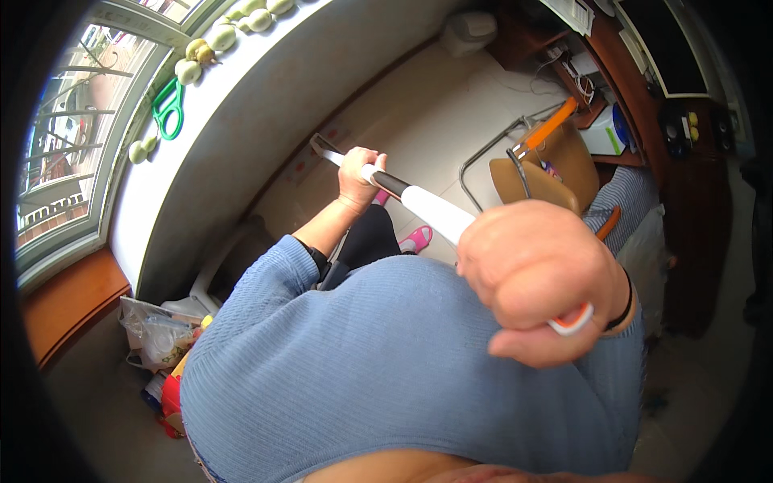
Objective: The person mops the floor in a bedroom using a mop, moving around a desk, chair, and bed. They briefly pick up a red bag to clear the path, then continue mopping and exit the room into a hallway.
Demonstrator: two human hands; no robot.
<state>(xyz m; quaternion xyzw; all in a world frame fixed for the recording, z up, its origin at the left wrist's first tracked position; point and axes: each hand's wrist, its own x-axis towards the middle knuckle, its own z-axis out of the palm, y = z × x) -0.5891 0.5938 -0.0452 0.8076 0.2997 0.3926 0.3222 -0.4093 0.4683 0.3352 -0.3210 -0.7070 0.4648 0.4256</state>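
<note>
A long white-and-black pole [435,211] slants from close in front of my chest down toward the floor at the far left. My right hand [538,278] is closed round its upper end, whose white and orange tip pokes out under my fingers. Farther down, my left hand [359,175] wraps round the pole near a white joint. Beyond the left hand, the pole's far end [319,148] reaches the floor by the wall; it looks like a narrow bent frame, too small to tell its kind.
Green-handled scissors [168,111] and several pale green fruits [222,37] lie on the windowsill [211,88] at left. A tan chair [535,181] with an orange armrest stands ahead right, before a brown desk [616,76]. Plastic bags [157,332] sit at lower left. Pink slippers [419,238] are on my feet.
</note>
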